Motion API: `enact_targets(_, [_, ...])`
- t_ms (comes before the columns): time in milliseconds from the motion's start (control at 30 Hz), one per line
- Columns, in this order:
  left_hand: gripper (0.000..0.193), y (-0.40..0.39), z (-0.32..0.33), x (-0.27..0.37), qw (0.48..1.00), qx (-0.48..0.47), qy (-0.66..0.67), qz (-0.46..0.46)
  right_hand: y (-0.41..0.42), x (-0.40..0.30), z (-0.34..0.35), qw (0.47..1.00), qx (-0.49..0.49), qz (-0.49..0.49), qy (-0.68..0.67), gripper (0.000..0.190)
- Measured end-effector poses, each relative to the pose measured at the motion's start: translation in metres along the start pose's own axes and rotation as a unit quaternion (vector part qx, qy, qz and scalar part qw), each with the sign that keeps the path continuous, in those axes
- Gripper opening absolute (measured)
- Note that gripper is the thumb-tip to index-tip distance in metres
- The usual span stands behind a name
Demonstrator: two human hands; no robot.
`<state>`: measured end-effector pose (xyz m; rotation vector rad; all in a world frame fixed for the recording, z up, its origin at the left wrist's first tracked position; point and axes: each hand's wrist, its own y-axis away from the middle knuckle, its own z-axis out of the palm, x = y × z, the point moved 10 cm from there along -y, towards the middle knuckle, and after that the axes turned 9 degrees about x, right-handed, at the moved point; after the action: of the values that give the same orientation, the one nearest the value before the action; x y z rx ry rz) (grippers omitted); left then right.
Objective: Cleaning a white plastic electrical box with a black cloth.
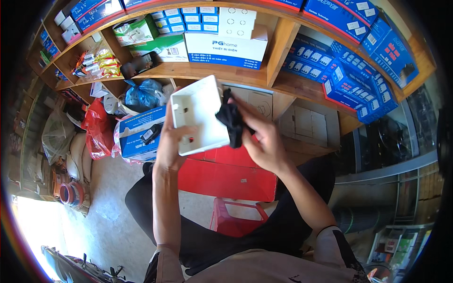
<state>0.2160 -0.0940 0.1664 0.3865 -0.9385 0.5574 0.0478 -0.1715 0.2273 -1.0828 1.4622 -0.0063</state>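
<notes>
A white plastic box, open on the side facing me, is held up in front of the shelves. My left hand grips its left side, with the thumb reaching over the rim into the inside. Small openings show in the box's inner face. In my right hand is a bunched black cloth, pressed against the right wall of the box. The fingers behind the box are partly hidden.
Beneath the box stands a red carton, with a red plastic stool nearer me. Wooden shelves hold blue product boxes and a smartphone. A blue carton and a red plastic bag are on the left.
</notes>
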Motion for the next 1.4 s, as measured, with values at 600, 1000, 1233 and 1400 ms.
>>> enact_targets(600, [0.043,-0.003,-0.020,0.007,0.984,0.156,0.059,0.063,0.027,-0.038,0.033,0.987,-0.067,-0.129,0.063,0.068])
enact_targets(1000, [0.064,0.024,0.026,0.008,0.987,0.098,-0.064,0.111,-0.018,-0.014,-0.020,0.996,0.056,-0.003,-0.075,0.058])
enact_targets(1233, [0.047,0.014,-0.046,0.045,0.955,0.265,0.032,0.128,0.021,-0.020,0.033,0.991,-0.125,-0.046,-0.017,0.055])
enact_targets(1400, [0.076,-0.006,-0.083,0.001,0.949,0.281,0.010,0.145,0.023,-0.046,0.033,0.991,-0.018,-0.130,0.011,0.055])
